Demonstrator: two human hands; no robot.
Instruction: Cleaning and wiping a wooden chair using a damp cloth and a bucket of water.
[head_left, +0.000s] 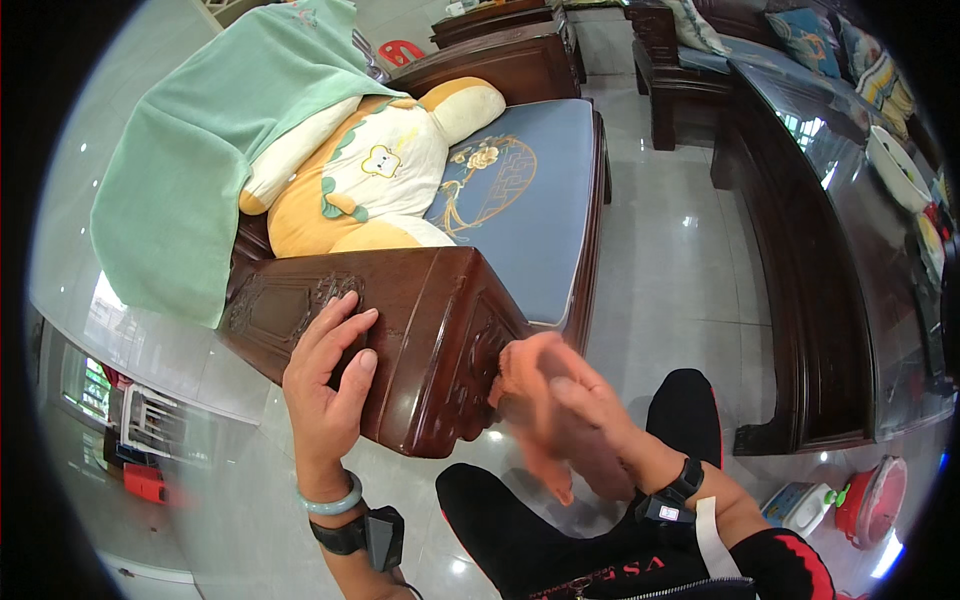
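Observation:
My right hand (585, 405) holds an orange cloth (536, 375) against the carved front end of a dark wooden armrest (420, 337); cloth and fingers are blurred. Fingers apart, my left hand (330, 375) rests on the armrest's top and near side, holding nothing. Beyond the armrest, a blue embroidered seat cushion (525, 202) lies on the wooden chair. A large orange and white plush toy (382, 172) leans there, its upper part hidden under a light green towel (187, 165) that also drapes over the chair's back.
A long dark wooden table (795, 247) stands at right, bearing a white bowl (896, 169). A red bucket (874, 502) and a white and blue container (799, 510) sit on the tiled floor at lower right. A wooden bench with cushions (802, 41) is at upper right.

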